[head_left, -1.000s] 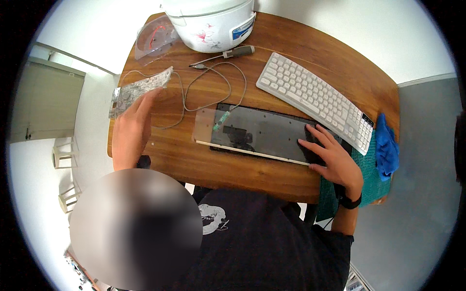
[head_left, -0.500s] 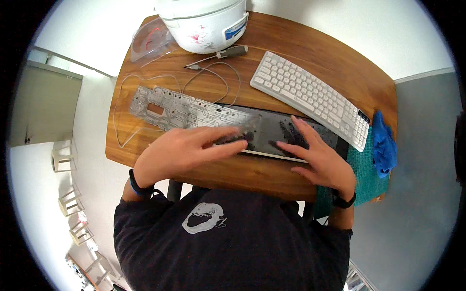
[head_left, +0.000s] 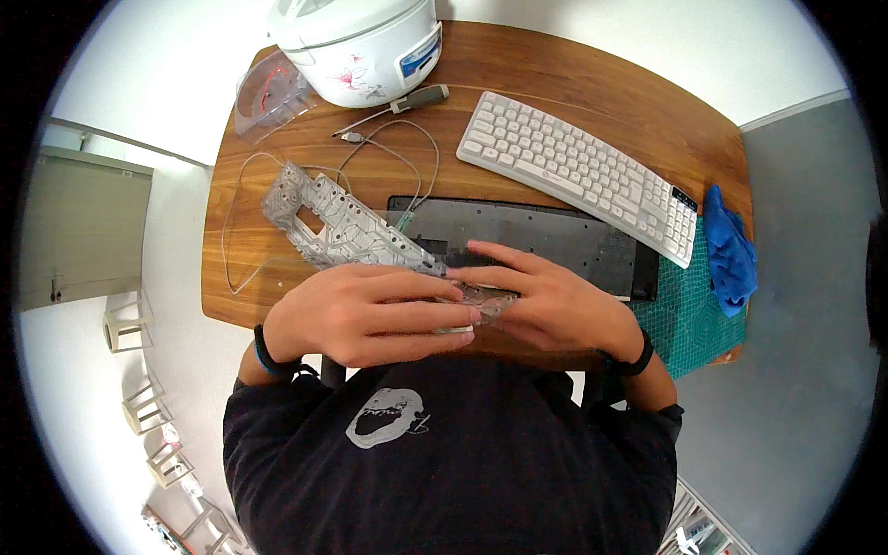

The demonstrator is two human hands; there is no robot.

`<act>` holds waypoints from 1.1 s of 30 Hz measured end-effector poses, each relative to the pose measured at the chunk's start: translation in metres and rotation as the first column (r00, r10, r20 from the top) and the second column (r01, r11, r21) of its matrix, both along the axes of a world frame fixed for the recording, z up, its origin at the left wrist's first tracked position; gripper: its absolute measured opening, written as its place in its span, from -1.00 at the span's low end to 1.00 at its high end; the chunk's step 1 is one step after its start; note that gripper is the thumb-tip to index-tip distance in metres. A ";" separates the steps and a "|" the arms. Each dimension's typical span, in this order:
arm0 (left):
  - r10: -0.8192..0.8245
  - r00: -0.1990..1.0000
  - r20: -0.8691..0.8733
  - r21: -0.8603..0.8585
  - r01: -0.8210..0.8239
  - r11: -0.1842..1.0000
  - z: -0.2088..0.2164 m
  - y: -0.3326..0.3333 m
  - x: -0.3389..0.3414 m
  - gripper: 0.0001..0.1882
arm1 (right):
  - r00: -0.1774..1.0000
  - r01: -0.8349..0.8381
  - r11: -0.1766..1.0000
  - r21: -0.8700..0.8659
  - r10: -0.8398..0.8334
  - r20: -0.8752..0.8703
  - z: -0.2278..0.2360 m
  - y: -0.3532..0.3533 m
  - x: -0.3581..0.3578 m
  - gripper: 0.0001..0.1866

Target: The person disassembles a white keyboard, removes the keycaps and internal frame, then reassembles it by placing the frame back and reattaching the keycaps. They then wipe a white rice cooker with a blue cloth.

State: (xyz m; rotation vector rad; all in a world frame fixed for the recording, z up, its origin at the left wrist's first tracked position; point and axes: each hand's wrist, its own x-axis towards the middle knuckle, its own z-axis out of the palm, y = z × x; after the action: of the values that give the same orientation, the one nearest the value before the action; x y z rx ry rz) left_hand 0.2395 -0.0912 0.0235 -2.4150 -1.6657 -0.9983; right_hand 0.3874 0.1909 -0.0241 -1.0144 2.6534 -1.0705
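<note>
A clear keyboard membrane sheet with grey circuit traces slants from the left of the table toward my body. Its near end lies between my left hand and my right hand, at the table's front edge. Both hands are closed on that end, fingers pointing at each other; some fingertips and part of the sheet's end are hidden. Behind my right hand lies a black keyboard case, and the sheet overlaps its left part.
A white keyboard lies behind the case. A rice cooker, a screwdriver, a coiled cable and a clear plastic bag are at the back left. A blue cloth rests by a green mat at right.
The sheet's right end has come off the case toward my body, so more of the black case shows. My right hand has moved left and closed on the sheet beside my left.
</note>
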 end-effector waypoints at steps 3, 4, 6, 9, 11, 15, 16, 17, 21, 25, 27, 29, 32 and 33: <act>-0.005 0.999 0.044 0.013 0.004 1.000 0.004 0.000 0.002 -0.59 | 1.000 0.021 1.000 -0.014 -0.021 -0.009 0.009 -0.005 -0.002 -0.53; -0.004 0.998 0.059 0.010 0.003 1.000 0.006 0.000 0.003 -0.57 | 1.000 0.020 1.000 -0.012 -0.020 0.001 0.009 -0.005 -0.001 -0.54; 0.026 0.987 0.160 -0.094 -0.011 0.996 0.008 -0.003 0.000 -0.38 | 1.000 0.025 1.000 -0.015 -0.025 -0.005 0.009 -0.002 0.000 -0.54; 0.129 0.947 0.295 -0.280 -0.043 0.959 0.000 -0.008 -0.003 -0.07 | 0.998 0.033 0.999 -0.036 -0.035 -0.043 0.008 0.009 0.003 -0.55; 0.219 0.948 0.232 -0.449 -0.095 0.888 -0.005 -0.012 -0.006 0.18 | 0.998 0.026 0.998 -0.059 -0.029 -0.055 0.009 0.013 0.003 -0.58; 0.309 0.943 0.125 -0.536 -0.198 0.821 -0.022 -0.012 -0.008 0.03 | 0.996 0.083 0.991 -0.101 -0.078 0.046 0.019 0.015 0.010 -0.57; 0.299 0.945 0.129 -0.514 -0.194 0.836 -0.028 -0.013 -0.010 -0.02 | 0.994 0.079 0.991 -0.107 -0.071 0.081 0.022 0.016 0.012 -0.57; 0.290 0.948 0.134 -0.492 -0.191 0.850 -0.031 -0.014 -0.011 -0.07 | 0.991 0.075 0.991 -0.112 -0.062 0.116 0.024 0.016 0.012 -0.57; 0.295 0.949 0.113 -0.603 -0.171 0.779 -0.022 -0.015 -0.013 -0.23 | 0.988 0.084 0.985 -0.149 -0.063 0.142 0.025 0.015 0.007 -0.59; 0.319 0.947 0.038 -0.585 -0.237 0.775 -0.014 -0.029 -0.016 -0.26 | 0.998 0.056 0.996 -0.075 -0.054 0.022 0.021 0.021 0.002 -0.55; 0.364 0.931 0.009 -0.517 -0.307 0.799 -0.002 -0.033 -0.015 -0.30 | 0.996 0.062 0.996 0.070 -0.066 0.060 0.019 0.026 0.005 -0.50; 0.410 0.912 0.003 -0.398 -0.375 0.837 0.007 -0.036 -0.012 -0.39 | 0.984 0.056 0.963 0.264 -0.098 0.149 0.012 0.029 0.011 -0.42; 0.427 0.903 -0.059 -0.232 -0.428 0.874 0.017 -0.038 -0.009 -0.52 | 0.980 0.035 0.930 0.365 -0.104 0.170 -0.004 0.031 0.017 -0.33; 0.439 0.897 -0.053 -0.163 -0.442 0.882 0.018 -0.038 -0.007 -0.53 | 0.980 0.035 0.931 0.362 -0.104 0.171 -0.003 0.030 0.017 -0.32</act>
State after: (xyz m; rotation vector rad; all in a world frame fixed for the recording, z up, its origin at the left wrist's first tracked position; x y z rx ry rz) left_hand 0.2321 -0.1290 0.0418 -1.9655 -2.2360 -0.7884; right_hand 0.4040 0.2213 -0.0272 -0.7131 2.6098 -0.6186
